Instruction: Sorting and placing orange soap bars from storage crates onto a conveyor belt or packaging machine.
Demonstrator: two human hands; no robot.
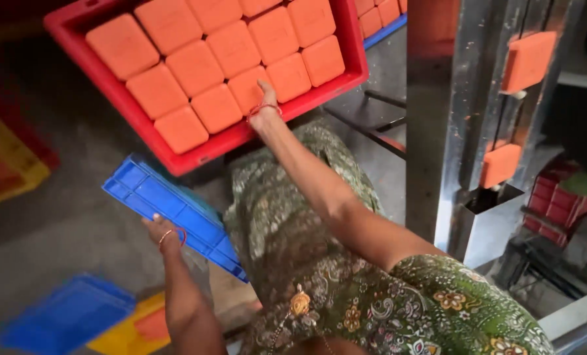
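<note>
A red crate [150,131] ahead of me is packed with several orange square blocks [195,69]. My right hand [264,105] reaches up over the crate's near rim, its fingers on one orange block at the edge; whether it grips the block is unclear. My left hand [162,230] is lower down and holds the rim of an empty blue tray [175,210], which is tilted beside my lap. Both wrists wear thin red bangles.
A shiny metal machine [464,118] stands at the right with orange blocks [527,60] in its vertical chute. Another blue tray [67,315] and a yellow tray [132,332] lie on the floor. A yellow and red crate [4,164] is at left.
</note>
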